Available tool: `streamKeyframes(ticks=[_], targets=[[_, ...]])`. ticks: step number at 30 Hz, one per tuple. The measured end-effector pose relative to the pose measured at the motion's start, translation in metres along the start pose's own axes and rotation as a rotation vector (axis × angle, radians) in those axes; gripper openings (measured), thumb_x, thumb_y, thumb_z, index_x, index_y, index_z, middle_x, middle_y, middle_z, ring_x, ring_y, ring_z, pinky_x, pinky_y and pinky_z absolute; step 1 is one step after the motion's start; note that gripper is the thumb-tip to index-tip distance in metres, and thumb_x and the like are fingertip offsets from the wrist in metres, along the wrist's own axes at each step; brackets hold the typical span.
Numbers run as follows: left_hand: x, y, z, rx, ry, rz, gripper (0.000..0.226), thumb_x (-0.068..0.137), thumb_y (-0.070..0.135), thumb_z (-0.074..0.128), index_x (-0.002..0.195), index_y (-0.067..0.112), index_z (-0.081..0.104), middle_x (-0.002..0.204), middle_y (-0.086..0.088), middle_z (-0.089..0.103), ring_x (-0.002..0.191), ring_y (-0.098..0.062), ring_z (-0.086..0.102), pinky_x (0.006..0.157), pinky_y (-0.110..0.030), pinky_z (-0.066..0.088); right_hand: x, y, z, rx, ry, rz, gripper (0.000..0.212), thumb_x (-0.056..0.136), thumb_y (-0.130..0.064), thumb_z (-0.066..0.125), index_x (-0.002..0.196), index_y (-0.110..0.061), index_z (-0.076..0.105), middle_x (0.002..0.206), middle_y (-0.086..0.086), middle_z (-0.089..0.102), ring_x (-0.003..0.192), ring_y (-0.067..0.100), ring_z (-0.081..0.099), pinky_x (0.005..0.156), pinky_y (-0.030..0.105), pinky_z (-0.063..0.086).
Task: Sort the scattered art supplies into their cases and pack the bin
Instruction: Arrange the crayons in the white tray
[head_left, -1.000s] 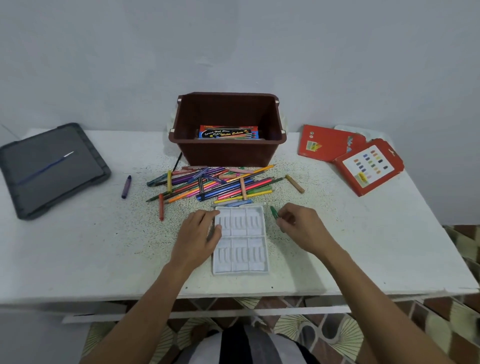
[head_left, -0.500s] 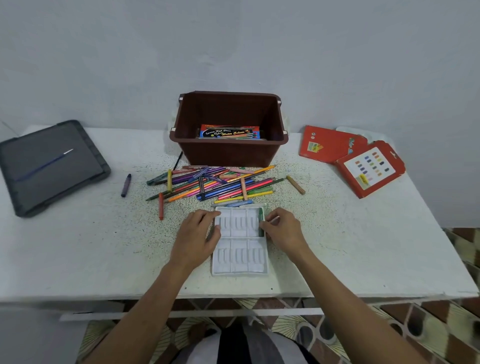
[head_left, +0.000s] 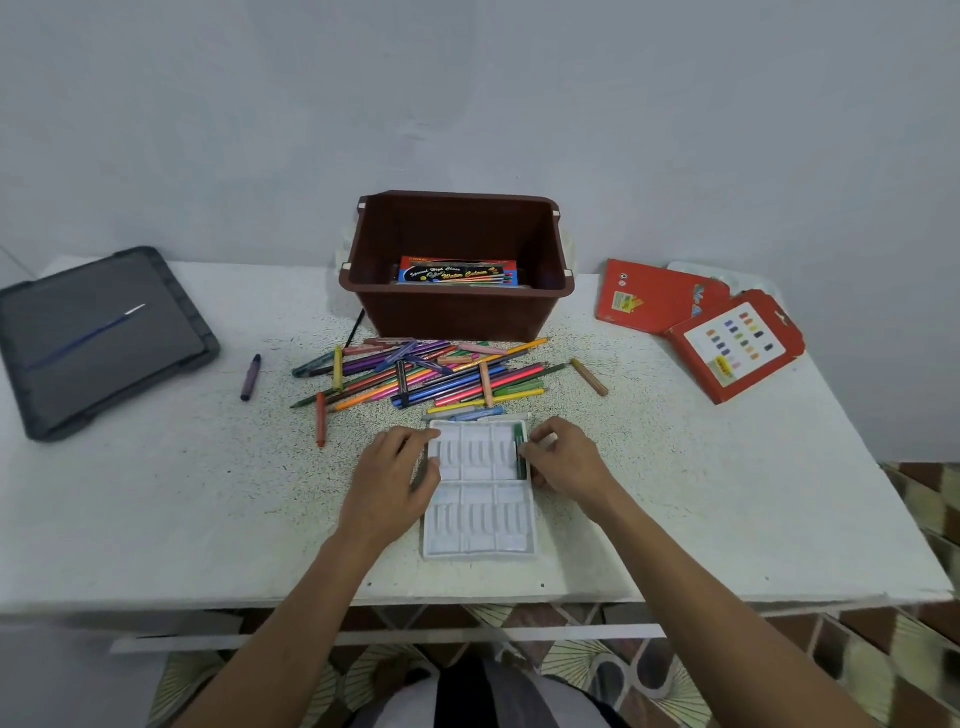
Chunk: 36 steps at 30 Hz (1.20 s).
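- Green crayon (head_left: 519, 451): lies lengthwise in the rightmost slot of the far half of the white tray (head_left: 478, 519). I cannot tell whether it is fully seated.
- Right hand (head_left: 566, 460): my fingers are curled, and their tips pinch the crayon at the tray's right rim.
- Left hand (head_left: 395, 478): holds the tray's left rim between thumb and curled fingers, steadying it.
- The tray sits near the middle of the worktop (head_left: 156, 519), towards its near edge. All its other slots are empty.
- Pile of pencils and crayons (head_left: 431, 379): scattered between the tray and the brown bin (head_left: 452, 317), which stands at the middle of the far edge and holds a watercolour box (head_left: 457, 273).
- Strays: a purple crayon (head_left: 250, 376) left of the pile and a tan crayon (head_left: 589, 378) right of it.
- Red cases (head_left: 737, 343): by the far right corner. A grey case (head_left: 98, 338) lies by the far left corner.
- Risks, as I judge them: a half-seated crayon may pop out when I let go. The light tray may skid if my left hand lifts. A reaching wrist could send round crayons rolling off an edge.
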<state>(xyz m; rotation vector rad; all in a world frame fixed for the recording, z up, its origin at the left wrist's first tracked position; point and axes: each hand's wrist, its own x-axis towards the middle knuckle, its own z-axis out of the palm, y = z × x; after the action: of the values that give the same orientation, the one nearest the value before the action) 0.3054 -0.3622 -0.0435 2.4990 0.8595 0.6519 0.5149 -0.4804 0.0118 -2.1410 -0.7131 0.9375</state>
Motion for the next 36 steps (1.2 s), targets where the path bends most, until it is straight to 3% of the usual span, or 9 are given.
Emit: streamKeyframes(ticks=[3,7,10,14,20,25,30,33,36], targets=[[0.0,0.0,0.0,0.0,0.001,0.003,0.041,0.096,0.036,0.044,0.124,0.013,0.061,0.106,0.003,0.056,0.096,-0.014,0.052,0.081,-0.029,0.045,0.007,-0.002,-0.007,-0.025,0.019,-0.013,0.006,0.093,-0.021,0.06,0.094,-0.015,0.061,0.083,0.012,0.072,0.073,0.029,0.07,0.071,0.045,0.061],[0.0,-0.001,0.0,-0.002,0.0,0.0,0.041,0.096,0.037,0.044,0.124,0.013,0.061,0.106,0.003,0.056,0.096,-0.014,0.052,0.081,-0.03,0.046,0.022,-0.008,-0.023,-0.221,0.19,-0.098,0.011,0.096,-0.021,0.056,0.098,-0.013,0.063,0.099,0.013,0.071,0.064,0.015,0.059,0.056,0.024,0.046],[0.0,-0.001,0.001,-0.003,0.001,0.002,0.041,0.095,0.037,0.044,0.124,0.014,0.061,0.106,0.003,0.057,0.096,-0.014,0.052,0.081,-0.03,0.046,0.037,-0.01,-0.039,-0.354,0.334,-0.155,0.014,0.096,-0.016,0.055,0.1,-0.007,0.065,0.107,0.016,0.07,0.059,0.014,0.053,0.051,0.024,0.035],[0.0,-0.001,0.001,-0.001,-0.001,-0.003,0.04,0.095,0.037,0.044,0.123,0.014,0.061,0.107,0.002,0.057,0.096,-0.014,0.052,0.081,-0.031,0.047,0.059,-0.007,-0.056,-0.525,0.402,-0.149,0.019,0.097,-0.014,0.052,0.105,-0.001,0.063,0.1,0.018,0.064,0.076,0.027,0.053,0.062,0.032,0.039],[0.001,-0.001,0.001,0.002,-0.009,-0.008,0.041,0.095,0.037,0.043,0.124,0.015,0.061,0.108,0.003,0.057,0.097,-0.013,0.052,0.082,-0.029,0.046,0.074,-0.004,-0.066,-0.68,0.382,-0.152,0.033,0.101,-0.03,0.05,0.121,-0.006,0.063,0.115,0.018,0.057,0.107,0.037,0.053,0.081,0.044,0.05],[0.001,-0.001,0.001,0.002,-0.018,-0.016,0.041,0.095,0.038,0.043,0.125,0.015,0.061,0.108,0.003,0.057,0.097,-0.013,0.052,0.082,-0.029,0.045,0.074,0.0,-0.06,-0.634,0.416,-0.144,0.035,0.101,-0.038,0.05,0.109,-0.01,0.07,0.102,0.018,0.06,0.094,0.038,0.056,0.076,0.044,0.052],[0.001,-0.003,0.001,0.006,-0.017,-0.017,0.041,0.095,0.039,0.043,0.124,0.015,0.061,0.108,0.003,0.057,0.097,-0.013,0.052,0.081,-0.029,0.046,0.072,-0.002,-0.048,-0.574,0.443,-0.09,0.024,0.097,-0.017,0.052,0.102,-0.001,0.07,0.099,0.019,0.065,0.089,0.036,0.058,0.074,0.04,0.05],[0.001,-0.003,0.001,0.007,-0.015,-0.012,0.041,0.095,0.038,0.043,0.124,0.015,0.061,0.108,0.003,0.056,0.097,-0.013,0.052,0.081,-0.029,0.046,0.055,-0.014,-0.038,-0.304,0.384,-0.127,0.018,0.096,-0.014,0.056,0.097,-0.002,0.07,0.086,0.009,0.067,0.074,0.023,0.057,0.066,0.028,0.042],[0.001,-0.002,0.002,0.004,-0.012,-0.013,0.041,0.095,0.038,0.044,0.124,0.015,0.061,0.108,0.003,0.056,0.097,-0.013,0.052,0.082,-0.028,0.045,0.028,-0.025,-0.024,-0.016,0.238,-0.139,0.009,0.095,-0.015,0.061,0.093,-0.008,0.068,0.082,0.002,0.07,0.07,0.015,0.061,0.065,0.025,0.044]])
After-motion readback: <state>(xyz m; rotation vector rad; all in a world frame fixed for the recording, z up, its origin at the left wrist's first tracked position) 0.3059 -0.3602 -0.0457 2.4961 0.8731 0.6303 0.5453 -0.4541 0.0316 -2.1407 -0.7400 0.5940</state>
